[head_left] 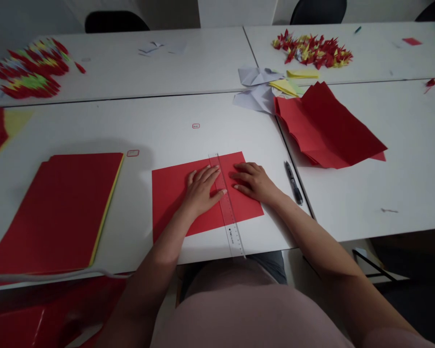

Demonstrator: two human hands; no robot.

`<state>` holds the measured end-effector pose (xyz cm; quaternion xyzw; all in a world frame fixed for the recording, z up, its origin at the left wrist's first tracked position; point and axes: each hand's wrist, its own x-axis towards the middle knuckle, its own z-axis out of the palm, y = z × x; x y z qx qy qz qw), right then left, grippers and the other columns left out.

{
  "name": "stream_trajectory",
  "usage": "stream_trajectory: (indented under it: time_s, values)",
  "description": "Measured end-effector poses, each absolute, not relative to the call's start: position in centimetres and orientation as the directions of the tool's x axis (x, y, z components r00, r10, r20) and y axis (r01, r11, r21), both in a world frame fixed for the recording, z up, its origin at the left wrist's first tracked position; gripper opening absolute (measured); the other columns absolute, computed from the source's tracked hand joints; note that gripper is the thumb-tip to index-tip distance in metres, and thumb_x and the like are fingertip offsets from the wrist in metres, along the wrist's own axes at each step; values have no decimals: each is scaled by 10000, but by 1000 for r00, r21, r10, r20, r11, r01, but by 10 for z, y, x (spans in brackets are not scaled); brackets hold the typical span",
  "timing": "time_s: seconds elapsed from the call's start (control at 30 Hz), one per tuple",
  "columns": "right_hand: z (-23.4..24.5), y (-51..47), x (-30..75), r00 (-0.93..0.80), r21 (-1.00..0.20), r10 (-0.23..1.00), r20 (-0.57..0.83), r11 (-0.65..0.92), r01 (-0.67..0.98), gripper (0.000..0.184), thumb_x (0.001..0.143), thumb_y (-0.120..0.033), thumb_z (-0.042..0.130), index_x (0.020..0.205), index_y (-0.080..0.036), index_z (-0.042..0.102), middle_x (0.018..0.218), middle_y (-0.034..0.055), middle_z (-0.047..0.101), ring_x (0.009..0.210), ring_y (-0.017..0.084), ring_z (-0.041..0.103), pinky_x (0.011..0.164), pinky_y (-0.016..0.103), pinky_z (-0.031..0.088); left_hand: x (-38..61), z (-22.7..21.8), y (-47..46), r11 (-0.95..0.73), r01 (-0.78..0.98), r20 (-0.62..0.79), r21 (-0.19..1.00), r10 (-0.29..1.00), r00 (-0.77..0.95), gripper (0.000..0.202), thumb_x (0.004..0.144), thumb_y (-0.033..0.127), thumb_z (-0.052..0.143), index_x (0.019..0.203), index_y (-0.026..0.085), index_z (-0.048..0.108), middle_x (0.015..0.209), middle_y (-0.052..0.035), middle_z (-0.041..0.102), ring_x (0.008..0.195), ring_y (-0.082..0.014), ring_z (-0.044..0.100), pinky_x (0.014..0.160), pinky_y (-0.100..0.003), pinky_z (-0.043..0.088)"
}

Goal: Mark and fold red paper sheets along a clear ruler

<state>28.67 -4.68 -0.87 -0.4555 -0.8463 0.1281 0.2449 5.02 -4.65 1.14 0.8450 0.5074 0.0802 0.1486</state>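
Note:
A red paper sheet (168, 195) lies flat on the white table at the front. Across it, running away from my body, is a clear plastic ruler (233, 237); its near end passes beyond the sheet to the table edge. My left hand (202, 189) rests on the ruler and paper, fingers stretched out and thumb apart, pressing on the ruler's upper half. To the right of the ruler, my right hand (256, 183) lies flat on the sheet with its fingers extended. Neither hand grasps anything. A black pen (293, 182) lies to the right of my right hand.
At left is a stack of red paper (65, 208) with yellow edges. Folded red sheets (333, 128) lie at right, near white folded papers (259, 94). Piles of folded paper pieces (315, 50) and colourful pointed pieces (36, 67) sit farther back. A grey cable (58, 275) crosses the front left.

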Motion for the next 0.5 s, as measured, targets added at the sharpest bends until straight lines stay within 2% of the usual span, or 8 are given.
stream_trajectory:
  time_s: [0.5]
  values:
    - [-9,-47,287,-460,-457,840,287,542,705,333,957,-429,565,1246,-286,647,1393,97,567,1251,312,512,989,528,462,51,13,-48,-434,838,-24,330,884,467,619,953,517,491,1504,252,393,1598,-34,360,1491,-248,268,1215,-477,130]
